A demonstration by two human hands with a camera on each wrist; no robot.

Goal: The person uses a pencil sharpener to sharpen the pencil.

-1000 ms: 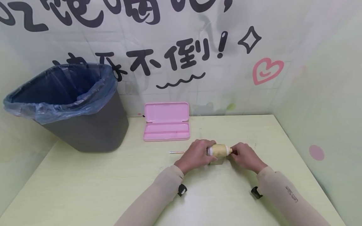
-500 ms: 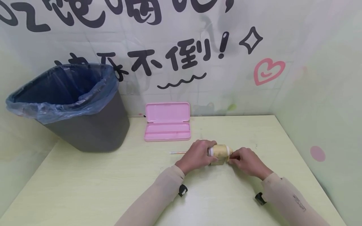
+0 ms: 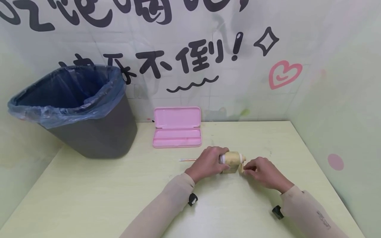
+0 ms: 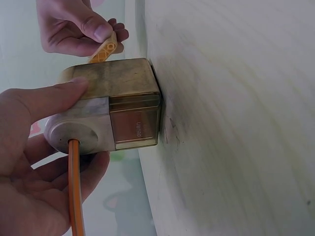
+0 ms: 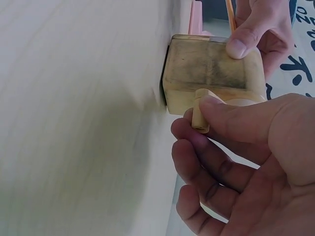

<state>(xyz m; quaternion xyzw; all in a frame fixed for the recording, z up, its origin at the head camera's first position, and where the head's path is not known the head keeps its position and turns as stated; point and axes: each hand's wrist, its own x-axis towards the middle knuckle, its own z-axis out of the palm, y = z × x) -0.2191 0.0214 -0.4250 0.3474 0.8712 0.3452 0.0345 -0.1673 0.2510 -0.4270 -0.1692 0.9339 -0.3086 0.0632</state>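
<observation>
Yellowed plastic in the middle of the action: from the head, we see the pencil sharpener [image 3: 232,159] on the pale table [image 3: 119,198], right of centre, with both hands on it. The left hand [image 3: 207,162] wraps round its left end, while the right hand [image 3: 262,172] works at the other side, fingertips pinching the crank [image 3: 241,167]. Out past the left hand pokes a pencil [image 3: 187,160]. Behind, near the wall [image 3: 235,92], sits a pink pencil case [image 3: 177,117], lid up, and over on the left stands a grey bin [image 3: 95,138] with a blue liner [image 3: 74,114].

Across to the left wrist, and what a close look! Left thumb on the sharpener's upper part, fingers curled round beneath: a firm grip. The orange-striped pencil goes straight into the hole at the front; whether the palm touches it, I can't tell. There's a see-through drawer [image 4: 135,125] low on the body, towards the tabletop.

Now the right wrist: thumb and forefinger pinch the crank's knob, the remaining fingers bent loosely below. Beyond the body, the left thumb presses on the casing.
</observation>
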